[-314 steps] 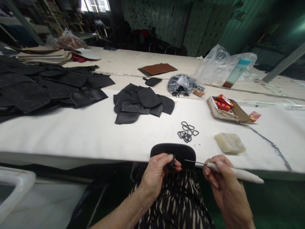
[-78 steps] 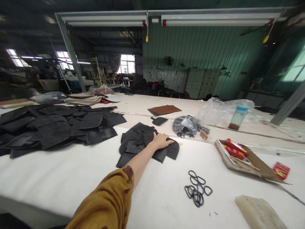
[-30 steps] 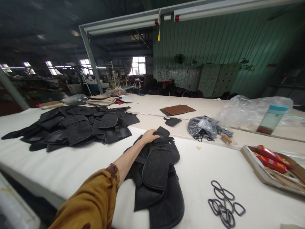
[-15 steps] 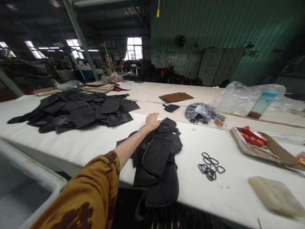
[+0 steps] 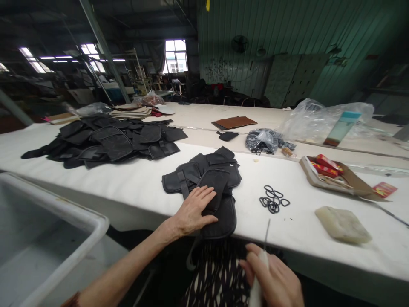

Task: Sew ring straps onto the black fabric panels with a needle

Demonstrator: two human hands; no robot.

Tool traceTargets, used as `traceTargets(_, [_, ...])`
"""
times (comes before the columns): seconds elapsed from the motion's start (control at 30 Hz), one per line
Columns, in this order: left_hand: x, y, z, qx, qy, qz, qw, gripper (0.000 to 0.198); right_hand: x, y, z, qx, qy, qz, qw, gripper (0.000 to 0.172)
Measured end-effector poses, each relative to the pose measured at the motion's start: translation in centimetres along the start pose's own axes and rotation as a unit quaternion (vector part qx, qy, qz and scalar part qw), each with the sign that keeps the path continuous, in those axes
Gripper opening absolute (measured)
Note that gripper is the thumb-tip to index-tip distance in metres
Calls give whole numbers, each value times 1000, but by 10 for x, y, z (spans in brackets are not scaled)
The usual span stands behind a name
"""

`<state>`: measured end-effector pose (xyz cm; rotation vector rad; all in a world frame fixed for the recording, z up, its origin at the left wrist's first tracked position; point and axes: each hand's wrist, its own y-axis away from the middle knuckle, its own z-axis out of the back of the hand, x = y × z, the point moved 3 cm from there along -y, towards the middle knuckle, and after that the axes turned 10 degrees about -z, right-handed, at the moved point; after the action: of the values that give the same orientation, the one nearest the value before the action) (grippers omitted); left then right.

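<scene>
My left hand lies flat on a small heap of black padded pieces with piped edges, its fingers stretched out and the thumb apart. One piece in that heap carries a strap. Low in front of the table, my right hand is closed round the white handle of an awl, whose thin metal shaft points up and away. Beyond the awl's tip, several black rings lie loosely grouped on the white tabletop.
A larger pile of black pieces covers the table's left part. At right are a yellowish block, a cardboard tray with red boxes, a bag of black rings and a bottle. A white bin stands front left.
My left hand has drawn back from the heap's far end to its near part. The heap has shifted slightly away from the table edge. My right hand has come into view with the awl.
</scene>
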<state>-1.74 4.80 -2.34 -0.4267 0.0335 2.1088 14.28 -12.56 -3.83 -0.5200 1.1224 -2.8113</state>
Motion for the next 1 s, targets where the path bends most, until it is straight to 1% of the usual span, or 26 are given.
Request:
traceTargets(0.07, [2, 0, -2, -30, 19, -5, 999, 60, 10, -12, -16, 13, 17, 66, 998, 18])
traceTargets(0.1, [3, 1, -1, -46, 28, -10, 998, 55, 13, -17, -22, 14, 22, 79, 997, 21])
traceTargets(0.2, [0, 2, -1, -86, 37, -18, 995, 43, 16, -27, -33, 28, 15, 78, 996, 30])
traceTargets(0.27, [-3, 3, -3, -109, 37, -10, 993, 38, 15, -28, -36, 30, -5, 65, 997, 32])
traceTargets(0.37, [-7, 1, -5, -167, 64, 33, 983, 31, 11, -31, -40, 38, -20, 48, 998, 29])
traceTargets(0.47, [-9, -4, -2, -224, 85, 66, 969, 21, 3, -39, -45, 56, -10, 34, 998, 27])
traceTargets(0.53, [-9, -8, 3, -248, 87, 70, 962, 19, -3, -47, -48, 61, -5, 15, 998, 27])
traceTargets(0.6, [-7, -11, 11, -275, 91, 71, 954, 21, -10, -54, -51, 68, -2, -12, 998, 27])
traceTargets(0.67, [-4, -14, 23, -311, 87, 70, 944, 23, -15, -58, -53, 73, -2, -34, 997, 28])
traceTargets(0.77, [-3, -15, 46, -365, 64, 60, 927, 22, -18, -57, -52, 71, -21, -40, 996, 28])
traceTargets(0.83, [-9, -15, 61, -384, 42, 38, 922, 21, -18, -56, -47, 53, -65, -51, 995, 25])
traceTargets(0.9, [-21, -14, 72, -387, 4, -14, 922, 20, -17, -55, -40, 24, -131, -73, 988, 22])
traceTargets(1.0, [-46, -13, 80, -358, -63, -106, 926, 20, -17, -59, -25, -36, -221, -110, 968, 19])
